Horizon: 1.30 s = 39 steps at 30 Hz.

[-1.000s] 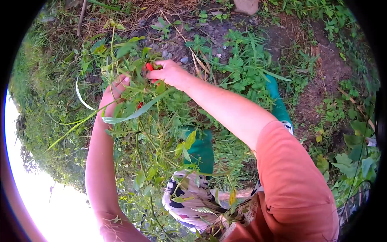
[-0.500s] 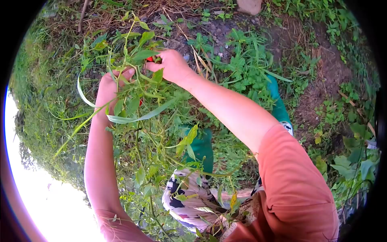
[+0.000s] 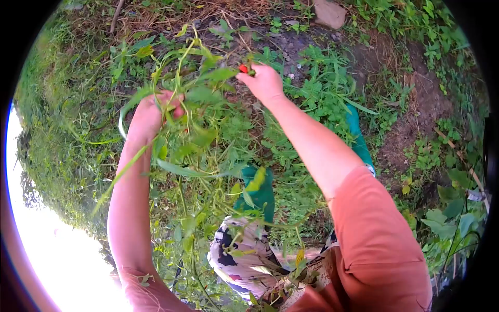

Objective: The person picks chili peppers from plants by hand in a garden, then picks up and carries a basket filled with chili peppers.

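Right hand (image 3: 266,83): stood apart from the left hand (image 3: 156,108), its fingers drawn in on a red fruit (image 3: 243,68) and some green matter (image 3: 251,73); whether more lay in the palm could not be told.
Left hand: was curled nearly closed about thin stems of the leafy plant (image 3: 204,94), whose leaves partly hid the grip.
Red fruit: showed at the fingertips of the right hand, just beside the plant's blurred upper leaves.
Leafy plant: rose between the two arms, its lower stems passing in front of the patterned trousers (image 3: 228,262).
Green boots (image 3: 262,195): one showed behind the plant, the other beyond the right forearm (image 3: 312,140).
Ground (image 3: 421,106): bore low weeds (image 3: 312,78) and bare soil, with a pale stone (image 3: 330,14) near the upper edge.
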### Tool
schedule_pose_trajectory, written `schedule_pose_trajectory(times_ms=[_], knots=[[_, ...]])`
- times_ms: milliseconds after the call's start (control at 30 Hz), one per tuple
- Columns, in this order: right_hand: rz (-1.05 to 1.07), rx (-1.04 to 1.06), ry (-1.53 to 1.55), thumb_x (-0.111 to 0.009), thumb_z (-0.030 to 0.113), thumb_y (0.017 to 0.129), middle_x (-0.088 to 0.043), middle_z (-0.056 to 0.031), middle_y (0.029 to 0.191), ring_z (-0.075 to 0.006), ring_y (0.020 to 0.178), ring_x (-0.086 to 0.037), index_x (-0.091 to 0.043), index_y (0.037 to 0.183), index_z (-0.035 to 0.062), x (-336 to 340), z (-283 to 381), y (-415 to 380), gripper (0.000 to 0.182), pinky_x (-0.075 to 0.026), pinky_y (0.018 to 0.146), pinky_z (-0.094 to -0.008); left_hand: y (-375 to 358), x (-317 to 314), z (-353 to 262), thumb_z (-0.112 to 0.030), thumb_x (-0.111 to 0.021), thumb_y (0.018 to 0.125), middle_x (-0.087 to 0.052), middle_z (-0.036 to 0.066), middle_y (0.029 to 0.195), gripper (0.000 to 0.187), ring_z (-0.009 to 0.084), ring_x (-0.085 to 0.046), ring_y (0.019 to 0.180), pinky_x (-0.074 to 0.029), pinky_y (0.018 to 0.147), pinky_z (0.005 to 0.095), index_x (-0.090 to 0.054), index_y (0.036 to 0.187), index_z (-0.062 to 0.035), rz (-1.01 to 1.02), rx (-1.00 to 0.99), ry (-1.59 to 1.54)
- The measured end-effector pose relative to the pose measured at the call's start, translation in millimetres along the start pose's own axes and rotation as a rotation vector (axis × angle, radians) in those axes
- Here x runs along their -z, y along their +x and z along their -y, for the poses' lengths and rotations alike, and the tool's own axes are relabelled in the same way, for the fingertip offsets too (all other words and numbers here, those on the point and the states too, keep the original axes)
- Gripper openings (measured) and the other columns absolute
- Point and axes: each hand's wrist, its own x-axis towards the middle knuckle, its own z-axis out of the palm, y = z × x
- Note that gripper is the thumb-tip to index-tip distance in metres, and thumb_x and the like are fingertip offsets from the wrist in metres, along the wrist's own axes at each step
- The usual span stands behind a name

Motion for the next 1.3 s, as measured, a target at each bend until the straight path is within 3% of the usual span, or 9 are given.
schedule_pose_trajectory(times_ms=[67, 133, 267, 367, 467, 733, 1000, 1167, 1300], knots=[[0.158, -0.02, 0.106, -0.067, 0.038, 0.074, -0.064, -0.0121, 0.085, -0.0216, 0.076, -0.062, -0.06, 0.107, 0.0034, 11.6, -11.6, -7.4, 0.048, -0.048, 0.077, -0.0318, -0.3, 0.2, -5.6, -0.028, -0.066, 0.078, -0.06, 0.0, 0.072, 0.027, 0.0088, -0.051, 0.066, -0.038, 0.064, 0.0231, -0.061, 0.093, -0.0055, -0.036, -0.003, -0.02], [0.012, -0.111, 0.464, -0.076, 0.029, 0.068, -0.063, -0.0086, 0.08, -0.0144, 0.066, -0.057, -0.06, 0.101, -0.0005, 13.0, -17.4, -10.2, 0.047, -0.048, 0.067, -0.0298, 3.6, 1.7, 3.9, -0.024, -0.065, 0.079, -0.061, 0.001, 0.079, 0.025, 0.0103, -0.054, 0.077, -0.04, 0.071, 0.0233, -0.06, 0.094, -0.0047, -0.105, -0.003, -0.044], [0.087, -0.141, 1.224, -0.062, 0.012, 0.081, -0.061, -0.0076, 0.084, -0.0108, 0.068, -0.057, -0.051, 0.112, -0.0018, 53.2, 8.5, -4.6, 0.036, -0.051, 0.067, -0.0233, 2.0, 7.2, 10.2, -0.018, -0.065, 0.08, -0.062, 0.004, 0.089, 0.029, 0.0127, -0.056, 0.085, -0.044, 0.076, 0.0262, -0.056, 0.102, -0.0014, -0.082, -0.013, -0.16], [0.261, 0.055, 1.191, -0.064, 0.012, 0.079, -0.062, -0.0053, 0.083, -0.0113, 0.066, -0.057, -0.056, 0.109, 0.0035, 67.3, 44.8, 5.4, 0.032, -0.05, 0.067, -0.0279, -1.6, 9.3, 14.0, -0.017, -0.063, 0.081, -0.061, 0.003, 0.093, 0.031, 0.0076, -0.055, 0.082, -0.044, 0.069, 0.0215, -0.057, 0.109, -0.0027, -0.052, -0.006, -0.194], [0.409, 0.186, 0.649, -0.067, 0.016, 0.077, -0.062, -0.0041, 0.086, -0.0121, 0.069, -0.057, -0.062, 0.104, 0.0057, 70.9, 102.3, 11.2, 0.029, -0.046, 0.077, -0.0271, -5.6, 8.8, 16.8, -0.019, -0.062, 0.082, -0.061, 0.003, 0.094, 0.031, 0.0075, -0.054, 0.081, -0.043, 0.067, 0.0208, -0.057, 0.108, -0.0028, -0.147, -0.048, -0.251], [0.592, 0.561, 0.359, -0.07, 0.017, 0.076, -0.064, -0.0039, 0.1, -0.0094, 0.089, -0.058, -0.061, 0.107, 0.0037, 26.4, 155.1, 37.6, 0.035, -0.047, 0.079, -0.0243, -22.2, 11.3, 2.3, -0.015, -0.046, 0.083, -0.06, 0.013, 0.102, 0.04, 0.0183, -0.056, 0.094, -0.042, 0.083, 0.0307, -0.047, 0.12, 0.0021, -0.025, -0.295, -0.788], [0.739, 0.528, 0.477, -0.068, 0.017, 0.076, -0.063, -0.0015, 0.1, -0.0068, 0.084, -0.058, -0.058, 0.114, 0.0074, 38.5, 169.3, 8.0, 0.041, -0.047, 0.074, -0.0233, -50.4, 11.7, -17.3, -0.027, -0.042, 0.092, -0.061, 0.007, 0.079, 0.034, 0.013, -0.057, 0.076, -0.043, 0.074, 0.0243, -0.053, 0.11, 0.0005, -0.172, -0.333, -0.383], [0.592, 0.628, 0.493, -0.075, 0.027, 0.069, -0.064, -0.0056, 0.086, -0.0102, 0.073, -0.057, -0.061, 0.103, 0.0018, 40.6, 173.5, -6.2, 0.044, -0.045, 0.07, -0.0253, -59.1, -1.4, -16.5, -0.03, -0.039, 0.095, -0.056, 0.006, 0.065, 0.034, 0.0137, -0.057, 0.057, -0.047, 0.055, 0.0246, -0.054, 0.1, -0.0005, -0.204, -0.346, -0.493], [0.415, 0.659, -0.117, -0.07, 0.038, 0.072, -0.066, -0.0078, 0.082, -0.017, 0.067, -0.06, -0.067, 0.09, 0.0078, 59.4, 184.0, -26.5, 0.036, -0.047, 0.064, -0.0297, -60.8, -4.2, -16.6, -0.025, -0.04, 0.094, -0.054, 0.005, 0.06, 0.028, 0.0145, -0.056, 0.052, -0.047, 0.051, 0.0262, -0.053, 0.087, -0.0014, -0.17, -0.313, -0.521]])
